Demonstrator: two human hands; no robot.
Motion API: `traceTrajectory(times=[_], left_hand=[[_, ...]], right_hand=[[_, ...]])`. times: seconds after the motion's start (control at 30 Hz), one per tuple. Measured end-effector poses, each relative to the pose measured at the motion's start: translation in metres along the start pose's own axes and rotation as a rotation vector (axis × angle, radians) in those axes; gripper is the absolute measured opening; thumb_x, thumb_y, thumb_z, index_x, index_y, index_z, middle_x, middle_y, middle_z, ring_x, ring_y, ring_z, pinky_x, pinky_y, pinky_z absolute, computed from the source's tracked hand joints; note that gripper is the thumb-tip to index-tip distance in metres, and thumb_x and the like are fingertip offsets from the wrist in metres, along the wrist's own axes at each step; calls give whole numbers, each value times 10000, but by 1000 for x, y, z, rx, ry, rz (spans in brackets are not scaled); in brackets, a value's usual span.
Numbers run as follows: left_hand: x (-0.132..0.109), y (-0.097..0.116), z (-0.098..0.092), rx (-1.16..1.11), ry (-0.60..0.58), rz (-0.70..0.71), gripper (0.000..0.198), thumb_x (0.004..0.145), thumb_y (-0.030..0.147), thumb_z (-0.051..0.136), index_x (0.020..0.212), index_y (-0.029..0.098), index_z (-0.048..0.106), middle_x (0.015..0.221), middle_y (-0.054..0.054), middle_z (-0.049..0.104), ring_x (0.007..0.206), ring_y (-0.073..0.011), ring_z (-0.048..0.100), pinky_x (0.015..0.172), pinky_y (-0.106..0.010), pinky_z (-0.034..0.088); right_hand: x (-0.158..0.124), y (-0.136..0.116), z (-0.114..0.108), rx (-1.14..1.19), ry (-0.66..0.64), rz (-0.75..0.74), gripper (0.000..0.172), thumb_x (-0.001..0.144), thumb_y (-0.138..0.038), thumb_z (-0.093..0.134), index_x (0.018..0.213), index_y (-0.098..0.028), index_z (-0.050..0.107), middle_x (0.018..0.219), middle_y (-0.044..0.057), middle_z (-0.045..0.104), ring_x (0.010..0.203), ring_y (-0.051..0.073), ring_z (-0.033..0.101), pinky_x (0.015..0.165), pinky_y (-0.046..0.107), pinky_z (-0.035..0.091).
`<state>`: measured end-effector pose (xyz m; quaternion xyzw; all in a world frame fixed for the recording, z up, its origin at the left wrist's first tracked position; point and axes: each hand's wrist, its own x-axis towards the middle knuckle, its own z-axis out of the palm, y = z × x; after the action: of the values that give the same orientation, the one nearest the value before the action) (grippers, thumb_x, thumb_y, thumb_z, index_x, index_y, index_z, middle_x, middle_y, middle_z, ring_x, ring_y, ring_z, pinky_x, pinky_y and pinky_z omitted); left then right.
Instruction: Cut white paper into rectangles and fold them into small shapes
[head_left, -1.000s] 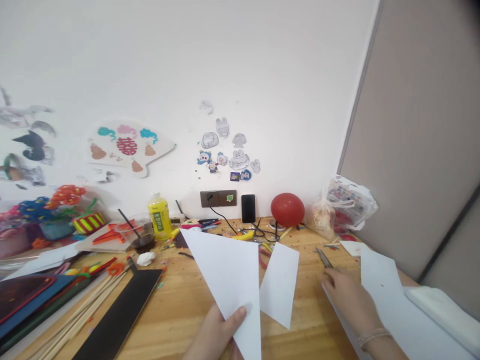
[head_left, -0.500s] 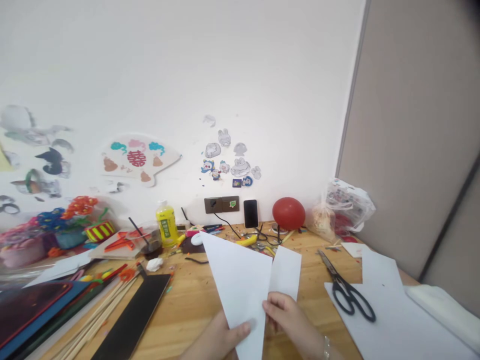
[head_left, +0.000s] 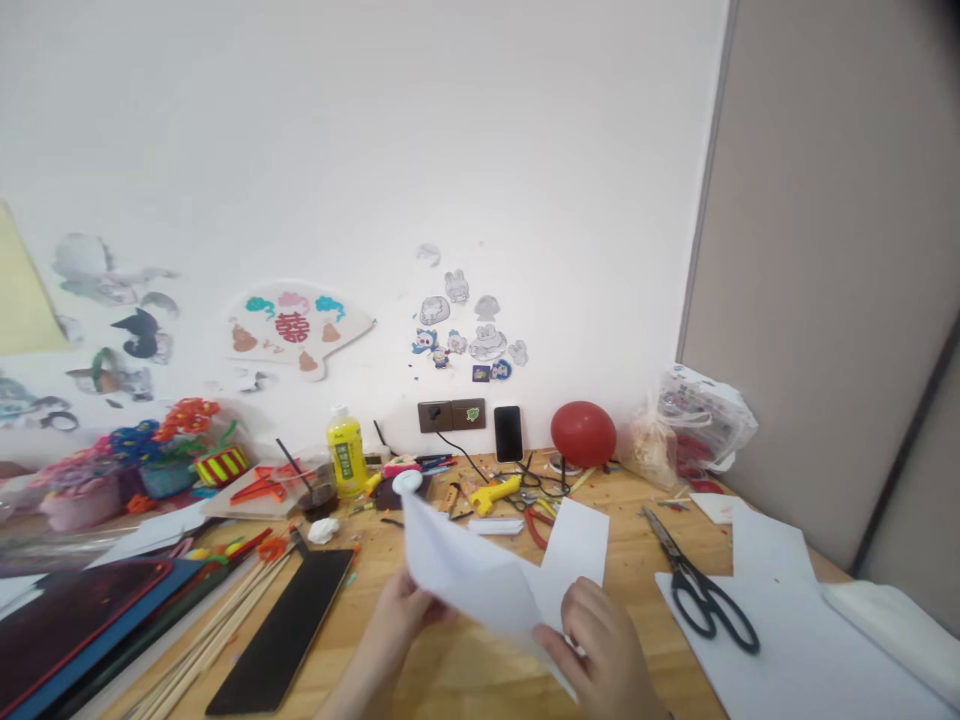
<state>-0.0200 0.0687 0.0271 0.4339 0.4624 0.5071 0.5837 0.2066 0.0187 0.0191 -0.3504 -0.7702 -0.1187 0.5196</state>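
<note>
A white sheet of paper (head_left: 472,570), bent and tilted, is held between my two hands above the wooden table. My left hand (head_left: 420,600) pinches its left lower edge, fingers partly behind the sheet. On the other side, my right hand (head_left: 596,640) has its thumb and curled fingers closed on the right part of the paper. Just beyond the right hand, a smaller white paper piece (head_left: 581,540) lies partly covered. Black-handled scissors (head_left: 701,590) rest to the right, on a large white sheet (head_left: 795,640).
A black board (head_left: 285,630) and thin wooden sticks (head_left: 202,640) lie on the left. Toward the wall stand a yellow bottle (head_left: 346,455), a phone (head_left: 508,434), a red balloon (head_left: 583,433) and a yellow glue gun (head_left: 493,494). A plastic bag (head_left: 705,420) sits back right.
The paper has swung from nearly upright to a flatter, bent tilt. My left hand has moved up and left along its edge; my right hand has shifted slightly right. The view has shifted slightly.
</note>
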Motion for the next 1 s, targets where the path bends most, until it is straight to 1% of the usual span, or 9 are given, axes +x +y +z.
traceTrajectory(times=[0.17,0.23,0.37,0.53,0.7,0.8,0.9,0.97,1.0], left_hand=[[-17,24,-1,-195,-27,-7,751,634,778,446,1044,160,560,947,-140,694,843,-325,646,681,-407,492],[-25,28,0,-238,-63,-55,722,673,697,520,1153,158,500,1013,-143,677,909,-331,631,702,-401,491],[-34,28,-1,-262,-137,-136,641,726,342,672,1286,174,409,1010,-91,684,921,-250,632,777,-328,475],[-33,21,-10,-331,-290,-108,494,748,265,674,1198,133,518,1009,-102,691,948,-254,631,830,-342,468],[-32,16,-14,-230,-287,-126,445,666,142,722,1085,101,577,943,-120,715,882,-283,662,797,-366,494],[-31,13,-11,-174,-258,-142,432,651,170,735,1048,106,577,937,-126,718,862,-294,671,761,-363,510],[-28,10,-8,-143,-227,-166,411,649,211,739,1012,105,578,942,-145,715,866,-312,670,768,-391,511],[-26,8,-7,-130,-190,-173,405,641,238,743,990,106,585,930,-153,716,867,-326,669,782,-421,507],[-25,7,-7,-123,-172,-174,405,638,249,744,984,107,588,924,-156,716,867,-332,668,788,-434,504]], right_hand=[[0,-4,-4,-167,6,-168,400,926,-245,386,530,-195,412,491,-10,421,507,136,379,494,262,253],[-2,-4,-4,-153,1,-149,395,921,-233,388,528,-195,399,498,-10,416,513,136,380,497,261,259],[-6,-2,0,35,-27,21,377,914,-231,377,540,-200,344,526,-24,381,518,125,399,497,245,279],[-4,0,2,342,5,594,419,875,-411,408,544,-224,231,540,-46,284,512,128,359,495,246,309],[2,5,0,595,-17,1033,459,762,-596,474,566,-226,286,561,-54,263,544,130,318,498,244,313],[1,12,3,667,-45,1091,458,752,-593,497,563,-223,306,542,-60,287,529,123,327,484,237,306],[-1,19,7,718,-90,1039,413,733,-560,559,588,-211,394,552,-51,399,545,135,412,510,241,357],[-2,20,7,854,-190,982,372,674,-527,648,778,-194,517,667,-15,552,649,176,528,605,272,435],[-2,20,7,934,-262,955,445,641,-504,690,915,-191,533,760,13,611,727,203,571,666,299,459]])
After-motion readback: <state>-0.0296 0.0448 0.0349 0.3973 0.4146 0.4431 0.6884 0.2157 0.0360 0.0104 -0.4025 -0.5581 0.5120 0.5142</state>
